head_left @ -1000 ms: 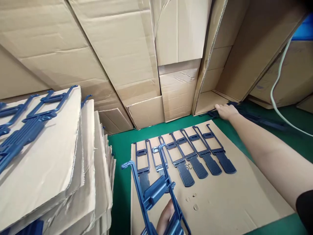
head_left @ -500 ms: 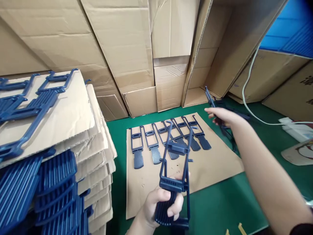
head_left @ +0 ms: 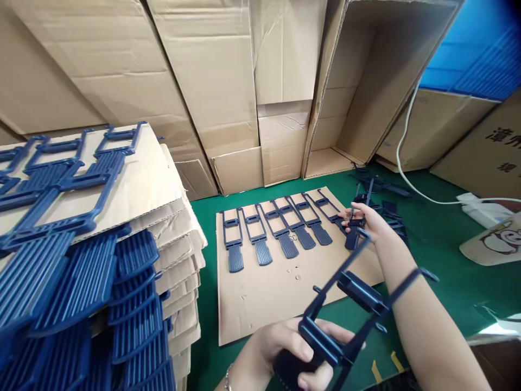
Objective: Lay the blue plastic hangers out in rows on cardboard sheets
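Note:
My left hand [head_left: 285, 350], at the bottom middle, is closed round the ribbed end of a dark blue plastic bracket [head_left: 360, 290]. That bracket's open frame tilts up to the right, in front of my right forearm. Farther back, my right hand [head_left: 373, 221] pinches another dark blue bracket [head_left: 353, 239] over the right edge of a cardboard sheet [head_left: 260, 304]. Several similar brackets [head_left: 262, 252] lie side by side in a row on the sheet, ribbed paddles towards me. Beyond my right hand is a loose pile of brackets [head_left: 396, 217].
On the left rises a tall stack of cardboard layers [head_left: 185, 244] with blue brackets between them. Cardboard boxes [head_left: 220, 81] wall the back. A white cable [head_left: 407, 179], a white bottle [head_left: 480, 209] and a cup with a cartoon [head_left: 496, 239] are at the right on the green tabletop [head_left: 439, 244].
My right hand has come back from the pile towards me with a bracket in its fingers. The bracket in my left hand has moved right and tilts more to the right.

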Motion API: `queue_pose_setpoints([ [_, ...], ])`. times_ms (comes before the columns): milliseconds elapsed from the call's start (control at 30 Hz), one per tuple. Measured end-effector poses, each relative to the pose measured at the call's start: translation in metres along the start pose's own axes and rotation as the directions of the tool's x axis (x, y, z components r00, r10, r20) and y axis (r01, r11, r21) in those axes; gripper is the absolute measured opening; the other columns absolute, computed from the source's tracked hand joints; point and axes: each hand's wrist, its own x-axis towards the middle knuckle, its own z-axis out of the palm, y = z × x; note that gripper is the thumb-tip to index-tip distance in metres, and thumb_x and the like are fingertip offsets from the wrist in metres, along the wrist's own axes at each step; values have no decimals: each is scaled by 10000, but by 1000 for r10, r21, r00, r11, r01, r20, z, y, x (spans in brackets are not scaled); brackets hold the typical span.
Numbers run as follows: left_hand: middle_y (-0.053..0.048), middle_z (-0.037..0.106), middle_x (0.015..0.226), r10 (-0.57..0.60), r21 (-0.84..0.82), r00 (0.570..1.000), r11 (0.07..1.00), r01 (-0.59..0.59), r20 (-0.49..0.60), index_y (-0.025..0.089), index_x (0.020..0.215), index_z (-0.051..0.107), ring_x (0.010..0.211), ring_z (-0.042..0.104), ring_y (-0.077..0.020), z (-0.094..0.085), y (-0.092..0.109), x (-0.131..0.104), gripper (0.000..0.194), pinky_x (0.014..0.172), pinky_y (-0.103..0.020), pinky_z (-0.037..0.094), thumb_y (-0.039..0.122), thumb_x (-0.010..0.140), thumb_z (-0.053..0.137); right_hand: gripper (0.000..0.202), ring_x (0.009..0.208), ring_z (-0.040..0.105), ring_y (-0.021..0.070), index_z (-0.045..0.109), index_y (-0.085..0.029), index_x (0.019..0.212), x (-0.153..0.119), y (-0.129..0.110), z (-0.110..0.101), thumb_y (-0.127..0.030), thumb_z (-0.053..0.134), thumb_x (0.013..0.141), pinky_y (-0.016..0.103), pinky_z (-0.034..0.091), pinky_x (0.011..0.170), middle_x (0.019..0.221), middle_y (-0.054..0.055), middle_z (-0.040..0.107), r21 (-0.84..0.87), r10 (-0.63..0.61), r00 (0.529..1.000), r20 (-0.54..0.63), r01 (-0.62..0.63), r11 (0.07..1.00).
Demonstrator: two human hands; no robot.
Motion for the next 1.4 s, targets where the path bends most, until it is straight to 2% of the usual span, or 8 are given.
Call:
queue_pose_setpoints([
  [100,14,491,515,96,-40,995,995,-95,6,30,1299,346,391,373,-80,3,-1,2,622,398,-205,289,234,726,476,301,511,492,137,509,-158,852,-3,-2,-5,-444,417,827,247,412,407,745,73,576,45,-48,997,52,46,998],
  [267,4,514,531,66,-32,997,997,-67,-28,23,1299,342,401,392,-81,3,-5,5,638,405,-204,294,217,710,493,724,455,405,113,512,-177,994,-15,-6,-7,-736,118,757,199,307,319,716,57,524,117,-32,930,366,-12,993],
  [433,12,528,529,-49,-13,998,999,49,-28,38,1334,274,408,409,-80,3,-12,9,720,425,-210,301,219,688,536,617,444,376,106,501,-195,1000,-26,-9,-1,-668,160,794,170,230,288,701,37,488,33,-16,870,493,-1,999],
  [633,20,529,525,-113,8,993,994,113,-19,90,1319,333,408,415,-79,4,-14,11,679,447,-222,295,233,695,559,478,523,477,131,481,-209,1013,-41,-14,-1,-582,477,714,224,388,393,710,22,495,-448,-119,982,144,172,877],
  [800,23,526,513,-85,4,995,996,85,-61,80,1306,356,399,402,-81,3,-15,11,672,445,-226,280,234,682,551,587,716,555,235,518,-189,981,-46,-12,-8,-600,632,577,302,430,555,788,78,571,-981,-287,949,-128,-79,177],
  [900,22,534,525,-72,21,993,997,75,-98,83,1298,372,404,407,-82,4,-15,12,662,453,-229,280,225,674,540,477,829,558,281,545,-164,857,-45,-10,-5,-556,625,597,318,436,591,877,125,592,-981,-242,953,-182,-193,-23],
  [1167,25,534,522,-87,45,990,995,92,-110,84,1305,363,414,412,-82,4,-14,12,681,485,-242,284,232,665,545,362,716,590,268,597,-159,725,-46,-10,0,-498,642,608,324,445,543,772,137,609,-961,-83,964,-252,-259,-91],
  [1400,27,515,517,-44,80,988,995,57,-146,72,1316,337,420,402,-84,10,-12,14,690,474,-237,276,243,674,525,728,768,587,264,447,-180,1237,-38,-2,-11,-415,687,591,338,458,626,821,99,619,-988,-199,968,-151,-141,63],
])
